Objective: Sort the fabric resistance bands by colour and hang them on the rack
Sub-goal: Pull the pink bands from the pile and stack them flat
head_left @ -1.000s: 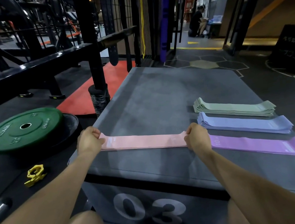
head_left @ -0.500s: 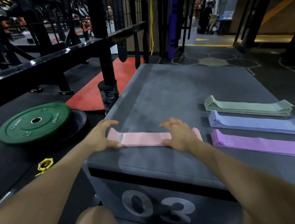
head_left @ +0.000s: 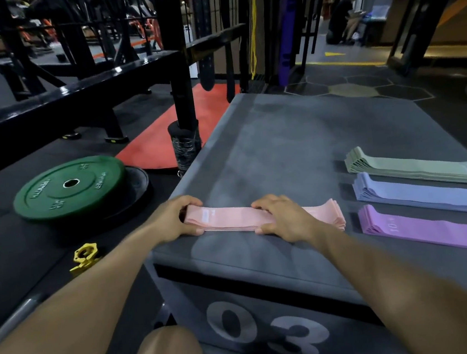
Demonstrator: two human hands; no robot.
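— Since half a second ago both hands have changed their hold: then the palms lay flat and spread on the pink bands [head_left: 231,216], now they cup the stack, and the left hand [head_left: 170,223] has wrapped its end.

— Where's the stack, and how does it lie?

— Near the front edge of the grey box [head_left: 295,140], long axis running left to right, square across both forearms. The left hand's fingers curl over the far side of the left end, thumb at the near side, so it pinches that end. The right hand [head_left: 282,218] straddles the stack past the middle, fingers curved over the far edge, thumb on the near edge.

— So which hand lifts?

— Probably both; each already has it. The right end pokes out free beyond the right hand.

— And beyond?

— To the right, the purple band [head_left: 424,230], then the blue stack [head_left: 420,194], then the green stack [head_left: 417,166], all lying much the same way. Farther off, the black rack [head_left: 176,67].
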